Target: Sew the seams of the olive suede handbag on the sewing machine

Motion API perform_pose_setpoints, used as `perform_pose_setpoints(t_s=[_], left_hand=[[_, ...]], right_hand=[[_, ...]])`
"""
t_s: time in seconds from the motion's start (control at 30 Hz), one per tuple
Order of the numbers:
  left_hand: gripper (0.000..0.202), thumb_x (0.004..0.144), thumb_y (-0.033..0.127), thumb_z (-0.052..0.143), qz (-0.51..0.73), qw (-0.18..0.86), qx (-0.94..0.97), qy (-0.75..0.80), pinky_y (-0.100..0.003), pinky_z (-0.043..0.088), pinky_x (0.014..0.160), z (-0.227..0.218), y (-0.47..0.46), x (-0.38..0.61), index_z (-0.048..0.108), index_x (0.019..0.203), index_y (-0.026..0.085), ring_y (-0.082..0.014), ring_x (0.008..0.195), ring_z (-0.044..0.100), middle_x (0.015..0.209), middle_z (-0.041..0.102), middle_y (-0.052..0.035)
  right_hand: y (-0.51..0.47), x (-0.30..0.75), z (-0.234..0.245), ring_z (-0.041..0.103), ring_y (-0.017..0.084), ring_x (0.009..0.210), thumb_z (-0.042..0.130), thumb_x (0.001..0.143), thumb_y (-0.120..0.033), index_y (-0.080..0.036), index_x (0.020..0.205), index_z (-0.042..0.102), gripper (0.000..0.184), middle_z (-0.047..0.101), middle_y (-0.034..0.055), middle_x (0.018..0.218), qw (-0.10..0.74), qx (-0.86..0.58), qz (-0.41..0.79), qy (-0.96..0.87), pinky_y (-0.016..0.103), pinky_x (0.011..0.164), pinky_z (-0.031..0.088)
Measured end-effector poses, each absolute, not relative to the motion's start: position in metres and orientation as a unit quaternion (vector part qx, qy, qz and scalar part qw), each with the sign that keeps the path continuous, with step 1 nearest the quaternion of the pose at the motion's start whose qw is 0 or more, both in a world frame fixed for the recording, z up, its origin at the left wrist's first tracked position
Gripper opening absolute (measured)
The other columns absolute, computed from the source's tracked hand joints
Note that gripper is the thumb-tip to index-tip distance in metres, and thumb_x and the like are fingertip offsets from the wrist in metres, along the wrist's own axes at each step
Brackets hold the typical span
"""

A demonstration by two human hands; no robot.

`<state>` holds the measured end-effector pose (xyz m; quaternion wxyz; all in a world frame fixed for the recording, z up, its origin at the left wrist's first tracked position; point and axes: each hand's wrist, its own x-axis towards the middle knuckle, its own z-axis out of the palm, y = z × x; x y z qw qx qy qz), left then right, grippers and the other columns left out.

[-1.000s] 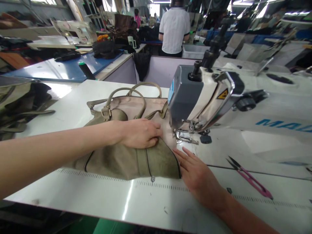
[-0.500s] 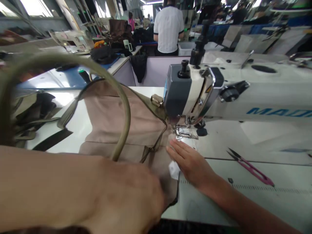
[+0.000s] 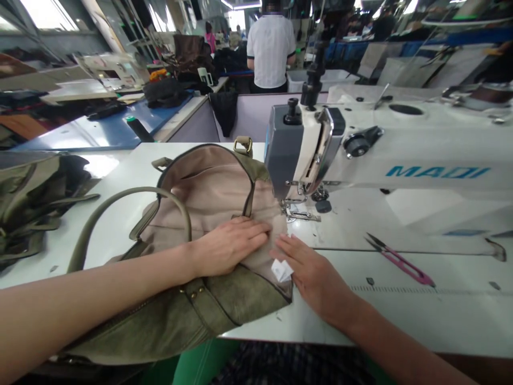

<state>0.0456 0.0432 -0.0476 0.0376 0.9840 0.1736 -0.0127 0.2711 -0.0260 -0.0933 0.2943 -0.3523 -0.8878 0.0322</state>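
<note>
An olive suede handbag lies folded open on the white sewing table, with its beige lining facing up. My left hand rests flat on the lining, holding nothing. Beside it, my right hand lies flat with fingers spread, its fingertips at the bag's edge. A small white paper scrap sits between the hands. The bag's olive handle arcs out to the left. Just beyond my fingers is the sewing machine's presser foot, with the lining edge close beside it.
The white MADI sewing machine fills the right side. Pink-handled thread snips lie on the table to the right. Olive bag pieces are heaped at left. A person in a white shirt stands beyond a partition.
The bag has turned and opened, showing more lining, with its handle now swung left. My left hand has returned onto the lining. The white scrap now lies fully visible by my right hand.
</note>
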Motion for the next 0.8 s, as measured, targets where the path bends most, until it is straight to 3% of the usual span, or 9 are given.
perform_pose_setpoints(t_s=[0.07,0.13,0.27,0.47,0.53,0.63,0.7,0.8], left_hand=[[0.055,0.091,0.012,0.040,-0.014,0.058,0.983,0.174,-0.039,0.026,0.113,-0.046,0.045,0.046,0.032,0.145,0.015,-0.0212,0.140,0.030,0.152,0.034,-0.0081],[0.054,0.095,0.013,0.034,-0.019,0.065,0.983,0.171,-0.041,0.021,0.115,-0.045,0.046,0.048,0.026,0.148,0.017,-0.0196,0.140,0.028,0.151,0.036,-0.0069],[0.041,0.096,0.017,0.037,-0.043,0.051,0.984,0.168,-0.040,0.034,0.101,-0.042,0.044,0.053,0.044,0.136,0.015,-0.0248,0.121,0.047,0.130,0.055,-0.0100],[0.038,0.099,0.016,0.034,-0.041,0.016,0.983,0.179,-0.039,0.038,0.080,-0.046,0.041,0.055,0.042,0.137,0.015,-0.0245,0.097,0.053,0.102,0.063,-0.0073],[0.033,0.100,0.017,0.034,-0.030,0.022,0.981,0.188,-0.039,0.038,0.085,-0.048,0.041,0.054,0.048,0.130,0.015,-0.0239,0.100,0.053,0.108,0.062,-0.0082],[0.036,0.096,0.011,0.035,-0.008,0.043,0.984,0.172,-0.041,0.031,0.106,-0.049,0.041,0.052,0.047,0.130,0.014,-0.0232,0.127,0.043,0.136,0.051,-0.0113],[0.047,0.086,0.008,0.042,-0.010,0.076,0.984,0.161,-0.041,0.022,0.115,-0.049,0.039,0.051,0.042,0.133,0.011,-0.0203,0.139,0.031,0.147,0.040,-0.0121],[0.066,0.072,0.007,0.049,-0.031,0.110,0.978,0.175,-0.041,0.019,0.118,-0.049,0.036,0.050,0.038,0.137,0.010,-0.0190,0.141,0.028,0.152,0.033,-0.0116]], right_hand=[[-0.026,0.272,-0.093,0.053,0.026,0.122,0.032,0.088,0.003,-0.006,0.116,0.063,0.043,0.061,0.0176,0.123,0.278,-0.343,0.031,-0.897,0.048,0.105,0.046],[-0.029,0.272,-0.093,0.050,0.028,0.125,0.034,0.089,0.002,-0.008,0.119,0.062,0.042,0.060,0.0160,0.125,0.269,-0.347,0.028,-0.898,0.054,0.105,0.043],[-0.041,0.271,-0.096,0.052,0.031,0.121,0.041,0.092,-0.004,-0.006,0.124,0.058,0.036,0.061,0.0173,0.122,0.309,-0.400,0.019,-0.863,0.055,0.101,0.047],[-0.050,0.264,-0.097,0.056,0.029,0.114,0.037,0.091,-0.001,-0.009,0.112,0.065,0.036,0.062,0.0186,0.118,0.335,-0.430,0.014,-0.839,0.049,0.093,0.054],[-0.049,0.265,-0.097,0.056,0.029,0.115,0.039,0.094,-0.003,-0.010,0.112,0.065,0.033,0.062,0.0180,0.119,0.335,-0.421,0.020,-0.843,0.050,0.093,0.053],[-0.047,0.268,-0.097,0.056,0.030,0.115,0.040,0.096,-0.005,-0.009,0.112,0.065,0.030,0.064,0.0157,0.116,0.331,-0.395,0.020,-0.857,0.050,0.092,0.054],[-0.045,0.272,-0.096,0.056,0.030,0.115,0.037,0.095,-0.003,-0.007,0.113,0.064,0.033,0.064,0.0156,0.117,0.320,-0.378,0.018,-0.869,0.049,0.093,0.054],[-0.044,0.278,-0.095,0.054,0.030,0.118,0.030,0.092,0.001,-0.006,0.118,0.063,0.042,0.063,0.0157,0.121,0.296,-0.351,0.025,-0.888,0.049,0.095,0.053]])
